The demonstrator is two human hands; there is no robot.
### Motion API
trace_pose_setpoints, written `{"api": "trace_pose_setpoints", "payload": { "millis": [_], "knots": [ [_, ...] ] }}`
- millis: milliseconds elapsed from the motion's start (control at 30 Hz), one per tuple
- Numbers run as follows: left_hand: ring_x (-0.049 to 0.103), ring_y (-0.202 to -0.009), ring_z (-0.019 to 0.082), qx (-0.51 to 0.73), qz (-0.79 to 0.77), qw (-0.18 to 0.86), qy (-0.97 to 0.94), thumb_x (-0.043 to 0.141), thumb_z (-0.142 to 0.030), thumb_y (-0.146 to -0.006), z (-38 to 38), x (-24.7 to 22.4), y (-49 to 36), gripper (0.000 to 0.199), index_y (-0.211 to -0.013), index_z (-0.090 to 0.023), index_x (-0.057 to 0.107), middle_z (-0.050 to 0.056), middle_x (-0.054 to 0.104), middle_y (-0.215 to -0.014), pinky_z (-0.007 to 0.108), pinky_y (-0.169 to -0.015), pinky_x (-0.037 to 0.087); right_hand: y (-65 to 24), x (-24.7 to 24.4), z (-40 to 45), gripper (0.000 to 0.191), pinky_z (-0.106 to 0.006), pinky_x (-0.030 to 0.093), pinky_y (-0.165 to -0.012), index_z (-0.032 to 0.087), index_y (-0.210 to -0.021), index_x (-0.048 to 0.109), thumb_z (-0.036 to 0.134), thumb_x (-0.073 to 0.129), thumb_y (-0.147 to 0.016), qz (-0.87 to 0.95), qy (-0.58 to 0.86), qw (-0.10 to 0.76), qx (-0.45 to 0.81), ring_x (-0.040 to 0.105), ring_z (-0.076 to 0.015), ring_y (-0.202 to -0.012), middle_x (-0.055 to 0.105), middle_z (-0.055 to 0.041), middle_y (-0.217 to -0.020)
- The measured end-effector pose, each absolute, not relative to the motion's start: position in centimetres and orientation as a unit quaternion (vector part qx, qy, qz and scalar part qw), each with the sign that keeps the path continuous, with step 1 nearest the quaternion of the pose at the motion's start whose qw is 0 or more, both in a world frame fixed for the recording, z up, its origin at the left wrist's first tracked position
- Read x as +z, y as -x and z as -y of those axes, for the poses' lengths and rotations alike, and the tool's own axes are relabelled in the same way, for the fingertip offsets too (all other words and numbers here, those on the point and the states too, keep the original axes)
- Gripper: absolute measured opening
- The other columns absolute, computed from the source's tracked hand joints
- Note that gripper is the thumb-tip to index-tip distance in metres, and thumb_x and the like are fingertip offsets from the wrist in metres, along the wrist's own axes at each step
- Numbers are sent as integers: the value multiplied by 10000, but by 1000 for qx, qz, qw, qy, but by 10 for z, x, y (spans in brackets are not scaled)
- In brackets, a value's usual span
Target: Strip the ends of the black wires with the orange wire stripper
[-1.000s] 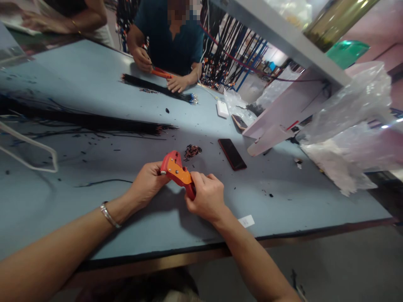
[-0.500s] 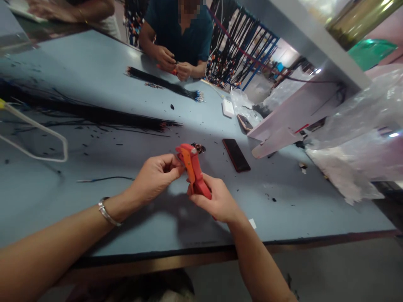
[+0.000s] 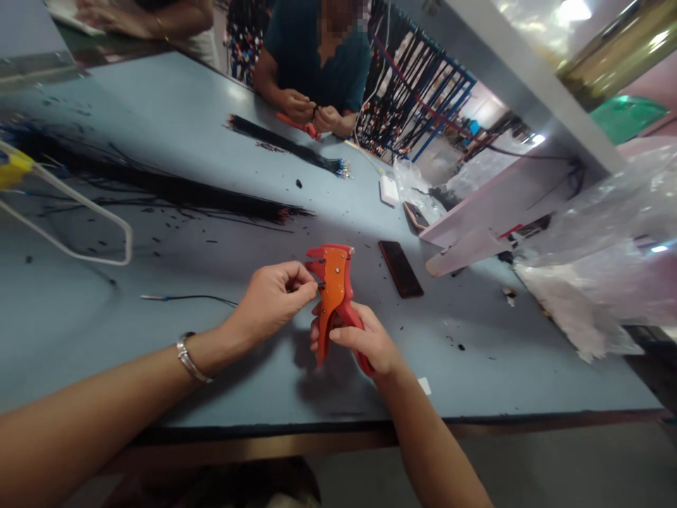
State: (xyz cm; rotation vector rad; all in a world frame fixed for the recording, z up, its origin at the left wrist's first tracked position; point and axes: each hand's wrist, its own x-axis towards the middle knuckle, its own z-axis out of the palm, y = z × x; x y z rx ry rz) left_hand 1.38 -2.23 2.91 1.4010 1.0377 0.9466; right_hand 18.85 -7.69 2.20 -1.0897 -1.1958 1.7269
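My right hand [image 3: 362,342] is closed around the handles of a red and orange wire stripper [image 3: 334,282], whose jaws point left and whose handles are spread. My left hand [image 3: 278,296] pinches a thin black cable [image 3: 198,298], with one end at the side of the stripper by its cutting slot. From the back of that hand the cable trails left over the table to a silvery, blue-ringed tip. Whether the near end is inside the slot, I cannot tell.
A long bundle of black cables [image 3: 201,190] lies at the left, with a shorter bundle [image 3: 285,144] behind it. A phone [image 3: 400,269] rests right of the stripper. Across the table [image 3: 254,384] a co-worker's hands [image 3: 312,113] hold something small. A white wire frame [image 3: 130,243] stands left.
My right hand has turned the wire stripper so its orange side faces me, and its handles have spread apart. My left hand stays pinched at its side. The co-worker's red tool now lies lower.
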Motion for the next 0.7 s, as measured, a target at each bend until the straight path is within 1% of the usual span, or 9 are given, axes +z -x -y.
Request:
{"api": "trace_pose_setpoints", "payload": {
  "millis": [133, 300, 400, 500, 567, 700],
  "knots": [
    [494, -557, 105, 399, -446, 526, -605, 566, -263, -729, 21, 31, -13, 154, -615, -160, 555, -18, 574, -594, 213, -549, 399, -185, 24, 77, 295, -308, 542, -606, 152, -985, 582, 225, 643, -706, 501, 440, 377, 643, 638, -178, -689, 641, -33, -787],
    [452, -517, 93, 398, -457, 461, -649, 542, -230, -721, 25, 33, -13, 135, -603, -167, 564, -36, 561, -552, 195, -505, 359, -183, 25, 77, 278, -306, 536, -600, 168, -954, 562, 240, 630, -694, 525, 476, 375, 598, 625, -178, -682, 633, -27, -786],
    [440, -503, 89, 391, -461, 410, -684, 537, -230, -723, 27, 30, -13, 126, -618, -171, 574, -46, 551, -533, 191, -500, 346, -183, 25, 76, 216, -303, 533, -600, 171, -891, 562, 240, 617, -694, 541, 492, 370, 574, 616, -171, -659, 632, -26, -768],
    [438, -502, 87, 385, -459, 388, -700, 532, -238, -733, 27, 27, -14, 128, -637, -170, 581, -47, 549, -536, 189, -501, 343, -181, 28, 76, 166, -302, 523, -604, 171, -848, 560, 247, 587, -704, 573, 505, 356, 538, 591, -157, -619, 629, -25, -753],
    [436, -503, 86, 388, -454, 390, -701, 533, -244, -740, 27, 27, -14, 133, -641, -167, 580, -46, 549, -543, 188, -500, 341, -179, 32, 77, 158, -292, 503, -608, 172, -843, 556, 248, 567, -705, 605, 526, 344, 488, 571, -150, -610, 625, -18, -739],
    [412, -508, 84, 397, -445, 404, -694, 550, -263, -756, 26, 27, -15, 162, -633, -160, 570, -47, 526, -546, 192, -499, 330, -174, 36, 80, 136, -261, 438, -588, 194, -827, 542, 228, 528, -697, 669, 583, 310, 341, 524, -139, -576, 595, 19, -664]
  ]
}}
